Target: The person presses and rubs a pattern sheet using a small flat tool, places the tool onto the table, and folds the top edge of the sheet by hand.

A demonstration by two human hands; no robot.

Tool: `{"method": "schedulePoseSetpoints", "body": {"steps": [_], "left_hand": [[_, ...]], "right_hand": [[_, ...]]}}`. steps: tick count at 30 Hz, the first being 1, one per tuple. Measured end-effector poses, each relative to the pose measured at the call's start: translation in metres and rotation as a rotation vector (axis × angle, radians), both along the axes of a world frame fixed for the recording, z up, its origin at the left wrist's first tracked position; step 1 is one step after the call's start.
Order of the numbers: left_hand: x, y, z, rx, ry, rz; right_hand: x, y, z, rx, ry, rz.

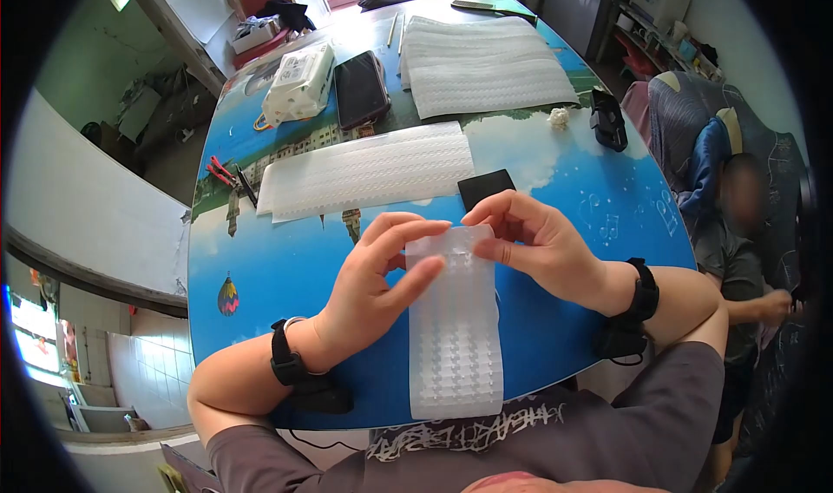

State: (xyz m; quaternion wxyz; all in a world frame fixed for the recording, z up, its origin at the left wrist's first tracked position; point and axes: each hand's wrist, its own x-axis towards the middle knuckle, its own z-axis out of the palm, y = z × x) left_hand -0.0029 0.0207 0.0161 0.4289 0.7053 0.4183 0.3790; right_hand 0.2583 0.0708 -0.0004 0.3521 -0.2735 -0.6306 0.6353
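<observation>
A translucent white strip [455, 337] with rows of small raised dots hangs toward my body over the table's near edge. My left hand [382, 267] is at its upper left corner, thumb and index finger close to the strip. At the upper right corner, my right hand [538, 246] pinches the strip between thumb and fingers. Just beyond the hands lies a small black square [486, 188]. A long white patterned strip [369, 170] lies flat past my left hand. Farther back is a stack of white patterned sheets [490, 68].
On the blue printed table [286, 319] are a wipes pack [298, 83], a phone [361, 89], red-handled pliers [222, 172], a black object [607, 121] and a small beige clump [559, 118]. Another person [737, 250] sits at the right.
</observation>
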Motion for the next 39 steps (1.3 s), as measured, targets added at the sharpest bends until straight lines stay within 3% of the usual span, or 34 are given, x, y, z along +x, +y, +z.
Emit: {"method": "schedulePoseSetpoints", "body": {"steps": [12,16,29,35,39], "left_hand": [[0.003,0.001,-0.016,0.077,-0.028,0.138],[0.004,0.0,-0.016,0.077,0.016,0.112],[0.002,0.003,-0.016,0.089,0.018,0.083],[0.002,0.0,-0.005,-0.125,0.045,0.1],[0.001,0.001,-0.007,-0.123,0.06,0.088]], "right_hand": [[-0.002,0.001,-0.005,-0.234,0.16,0.124],[-0.009,-0.005,-0.007,-0.087,0.133,0.123],[-0.007,-0.004,-0.006,-0.053,0.057,0.12],[-0.002,-0.001,-0.004,-0.048,0.008,0.051],[-0.002,0.003,-0.007,-0.008,-0.031,0.004]]}}
